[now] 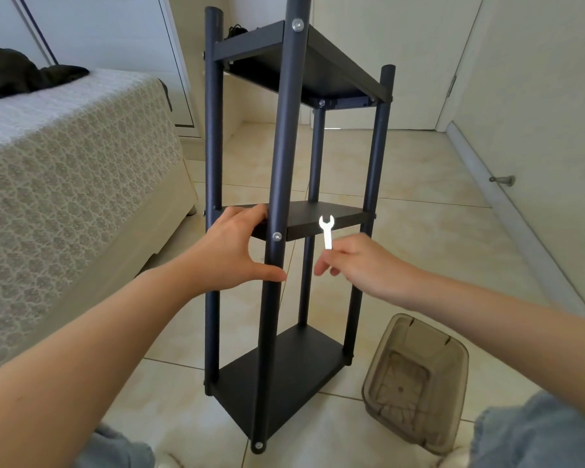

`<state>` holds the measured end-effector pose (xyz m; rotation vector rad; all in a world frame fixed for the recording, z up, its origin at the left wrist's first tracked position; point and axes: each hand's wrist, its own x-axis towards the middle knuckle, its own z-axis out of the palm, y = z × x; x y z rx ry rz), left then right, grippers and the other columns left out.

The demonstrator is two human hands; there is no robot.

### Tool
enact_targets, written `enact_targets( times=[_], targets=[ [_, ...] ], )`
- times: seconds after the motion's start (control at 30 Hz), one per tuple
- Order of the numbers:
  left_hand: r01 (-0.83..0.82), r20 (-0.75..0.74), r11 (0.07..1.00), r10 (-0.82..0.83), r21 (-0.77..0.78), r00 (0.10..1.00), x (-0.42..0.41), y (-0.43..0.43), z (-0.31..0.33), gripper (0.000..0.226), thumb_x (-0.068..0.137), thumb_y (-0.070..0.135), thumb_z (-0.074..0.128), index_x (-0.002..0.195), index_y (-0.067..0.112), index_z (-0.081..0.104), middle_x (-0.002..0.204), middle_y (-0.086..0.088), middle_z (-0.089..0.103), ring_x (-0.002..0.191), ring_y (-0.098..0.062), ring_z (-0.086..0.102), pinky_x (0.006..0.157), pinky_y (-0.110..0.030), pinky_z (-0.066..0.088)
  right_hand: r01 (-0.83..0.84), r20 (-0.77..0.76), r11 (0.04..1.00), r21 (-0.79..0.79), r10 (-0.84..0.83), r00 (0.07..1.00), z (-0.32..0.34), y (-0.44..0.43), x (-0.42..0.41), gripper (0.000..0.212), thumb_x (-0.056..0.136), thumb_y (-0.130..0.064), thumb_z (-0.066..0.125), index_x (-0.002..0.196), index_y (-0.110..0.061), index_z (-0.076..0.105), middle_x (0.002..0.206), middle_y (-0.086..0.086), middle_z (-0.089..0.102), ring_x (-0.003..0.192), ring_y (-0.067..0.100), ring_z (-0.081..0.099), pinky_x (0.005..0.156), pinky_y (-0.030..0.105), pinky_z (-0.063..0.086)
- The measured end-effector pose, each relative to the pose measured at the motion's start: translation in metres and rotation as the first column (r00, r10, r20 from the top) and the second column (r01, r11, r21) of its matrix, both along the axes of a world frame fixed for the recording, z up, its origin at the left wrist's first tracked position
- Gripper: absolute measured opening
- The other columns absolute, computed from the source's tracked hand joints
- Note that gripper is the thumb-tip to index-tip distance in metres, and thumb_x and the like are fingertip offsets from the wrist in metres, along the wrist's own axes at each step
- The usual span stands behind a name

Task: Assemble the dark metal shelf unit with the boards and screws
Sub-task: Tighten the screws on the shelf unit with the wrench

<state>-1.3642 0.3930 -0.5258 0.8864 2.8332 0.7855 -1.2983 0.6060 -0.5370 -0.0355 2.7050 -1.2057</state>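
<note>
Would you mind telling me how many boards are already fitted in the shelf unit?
3: the top board highest up, the middle board gripped at its near corner by the left hand, and the bottom board lowest down. None appears hidden.

- Shelf unit [286, 157]: 1.
- Posts [213, 130]: 4, one at each shelf unit corner.
- Boards [304, 373]: 3, at the top, middle and bottom of the shelf unit.
- Screws [297, 25]: 4 silver heads plainly visible on the shelf unit.
- Wrench [327, 231]: 1, before the middle board.
- Hands: 2, left hand [232, 251] and right hand [355, 265].
- Plastic bin [461, 352]: 1, right of the shelf unit.
- Bed [65, 163]: 1, left of the shelf unit.
</note>
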Motion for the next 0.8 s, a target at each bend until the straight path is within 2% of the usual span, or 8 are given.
enact_targets(
  times=[0.13, 0.27, 0.37, 0.5, 0.7, 0.8],
  targets=[
    [-0.009, 0.012, 1.000, 0.009, 0.009, 1.000, 0.000, -0.002, 0.000, 0.071, 0.069, 0.045, 0.087, 0.122, 0.038, 0.040, 0.104, 0.025, 0.038, 0.118, -0.006, 0.033, 0.105, -0.036, 0.038, -0.063, 0.101, 0.997, 0.051, 0.057, 0.993, -0.022, -0.007, 0.006, 0.035, 0.104, -0.023, 0.039, 0.084, -0.021, 0.067, 0.107, 0.007, 0.065, 0.093, 0.015, 0.062, 0.076, 0.017, 0.044],
    [-0.036, 0.018, 0.999, 0.036, 0.002, 0.999, -0.001, -0.005, 0.003, 0.070, 0.068, 0.045, 0.088, 0.120, 0.036, 0.043, 0.106, 0.021, 0.045, 0.115, -0.008, 0.039, 0.100, -0.032, 0.040, -0.050, 0.132, 0.998, 0.049, 0.043, 0.990, -0.037, -0.018, 0.004, 0.037, 0.105, -0.023, 0.035, 0.079, -0.021, 0.062, 0.100, 0.010, 0.063, 0.091, 0.022, 0.062, 0.078, 0.023, 0.046],
    [-0.042, 0.029, 0.999, 0.042, -0.012, 0.999, -0.002, -0.007, 0.006, 0.075, 0.067, 0.043, 0.089, 0.128, 0.028, 0.047, 0.117, 0.011, 0.052, 0.117, -0.011, 0.046, 0.099, -0.030, 0.042, -0.015, 0.110, 1.000, 0.005, 0.015, 0.994, -0.043, -0.029, -0.001, 0.036, 0.104, -0.023, 0.036, 0.073, -0.020, 0.053, 0.082, 0.005, 0.054, 0.076, 0.019, 0.054, 0.072, 0.027, 0.045],
    [-0.044, 0.045, 0.999, 0.044, -0.013, 0.998, -0.006, -0.015, 0.008, 0.082, 0.066, 0.039, 0.090, 0.135, 0.023, 0.049, 0.127, 0.005, 0.059, 0.118, -0.015, 0.054, 0.104, -0.036, 0.047, -0.026, 0.059, 0.999, -0.043, 0.028, 0.998, -0.048, -0.046, -0.009, 0.036, 0.104, -0.027, 0.035, 0.071, -0.022, 0.050, 0.075, 0.000, 0.052, 0.069, 0.012, 0.049, 0.068, 0.024, 0.043],
    [-0.013, 0.088, 1.000, 0.014, -0.010, 0.996, -0.017, -0.031, 0.004, 0.087, 0.066, 0.033, 0.091, 0.140, 0.026, 0.047, 0.128, 0.012, 0.058, 0.112, -0.003, 0.053, 0.083, -0.009, 0.036, -0.043, -0.016, 0.992, -0.115, 0.041, 0.999, -0.052, -0.062, -0.018, 0.039, 0.104, -0.025, 0.034, 0.069, -0.023, 0.051, 0.072, -0.003, 0.051, 0.067, 0.012, 0.050, 0.069, 0.028, 0.046],
    [-0.011, 0.097, 1.000, 0.012, -0.010, 0.995, -0.022, -0.039, 0.004, 0.086, 0.065, 0.033, 0.091, 0.139, 0.029, 0.047, 0.121, 0.022, 0.055, 0.104, 0.015, 0.051, 0.078, -0.001, 0.037, -0.069, -0.042, 0.990, -0.124, 0.064, 0.997, -0.054, -0.067, -0.020, 0.040, 0.104, -0.026, 0.034, 0.069, -0.024, 0.053, 0.071, -0.006, 0.051, 0.066, 0.011, 0.050, 0.066, 0.024, 0.044]
  ],
)
